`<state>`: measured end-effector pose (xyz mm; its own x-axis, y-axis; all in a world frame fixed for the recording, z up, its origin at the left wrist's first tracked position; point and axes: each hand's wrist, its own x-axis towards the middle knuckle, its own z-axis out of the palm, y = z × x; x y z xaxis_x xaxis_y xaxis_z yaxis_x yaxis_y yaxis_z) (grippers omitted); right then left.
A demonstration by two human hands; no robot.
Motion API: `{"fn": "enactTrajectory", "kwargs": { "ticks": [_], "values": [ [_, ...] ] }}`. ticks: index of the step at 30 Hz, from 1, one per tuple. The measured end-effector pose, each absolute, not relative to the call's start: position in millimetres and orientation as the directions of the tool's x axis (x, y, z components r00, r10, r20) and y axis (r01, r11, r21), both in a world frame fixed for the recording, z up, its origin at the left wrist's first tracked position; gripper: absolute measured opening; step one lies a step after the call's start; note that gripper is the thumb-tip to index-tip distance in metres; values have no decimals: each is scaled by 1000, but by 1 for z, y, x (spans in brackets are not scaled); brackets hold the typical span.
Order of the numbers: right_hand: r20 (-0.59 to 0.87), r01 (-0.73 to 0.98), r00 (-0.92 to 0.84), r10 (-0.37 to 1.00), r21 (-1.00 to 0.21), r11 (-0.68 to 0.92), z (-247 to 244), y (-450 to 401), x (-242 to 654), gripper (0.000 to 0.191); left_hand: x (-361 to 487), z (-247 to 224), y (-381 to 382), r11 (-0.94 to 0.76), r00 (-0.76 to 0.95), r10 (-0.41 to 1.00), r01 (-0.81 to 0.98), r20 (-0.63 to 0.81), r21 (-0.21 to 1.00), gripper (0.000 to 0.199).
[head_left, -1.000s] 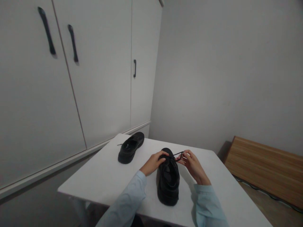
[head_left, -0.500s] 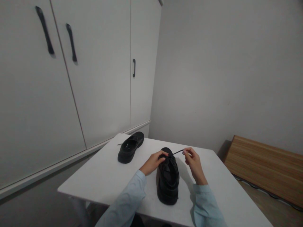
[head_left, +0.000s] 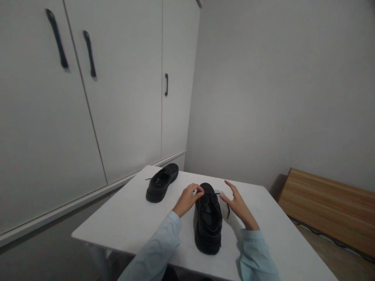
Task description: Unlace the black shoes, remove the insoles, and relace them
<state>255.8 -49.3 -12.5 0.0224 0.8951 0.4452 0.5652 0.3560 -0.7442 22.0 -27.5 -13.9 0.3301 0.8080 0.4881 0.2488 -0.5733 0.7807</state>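
A black shoe (head_left: 207, 230) stands on the white table (head_left: 131, 222), its toe pointing away from me. At its left side, near the laces, my left hand (head_left: 188, 199) has thumb and index finger closed in a pinch; whatever they hold is too small to make out. My right hand (head_left: 236, 203) is open to the right of the shoe, thumb and fingers apart. A black lace (head_left: 228, 211) hangs down on the shoe's right side, just below that hand. The second black shoe (head_left: 158, 187) rests farther left with a lace end sticking out.
White cupboards (head_left: 125, 97) with dark handles rise on the left behind the table. A grey wall (head_left: 263, 93) lies ahead. To the right of the table is a wooden panel (head_left: 328, 207) with a cable along its lower edge.
My right hand has opened and let go of the lace, which was stretched to the right and now hangs down. My left hand has shifted slightly left off the laces.
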Motion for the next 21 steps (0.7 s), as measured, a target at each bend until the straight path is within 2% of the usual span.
{"fn": "enactTrajectory", "kwargs": {
  "ticks": [4,7,21],
  "values": [
    [356,549,-214,910,-727,413,-10,-56,254,76,22,-13,-27,-594,309,802,335,511,731,11],
    [269,533,-314,911,-744,403,-8,-60,250,82,22,-13,-27,-604,325,795,354,511,714,13],
    [185,442,-358,915,-830,341,-1,-66,245,72,22,-13,-28,-559,340,820,298,461,774,12]
  ]
}}
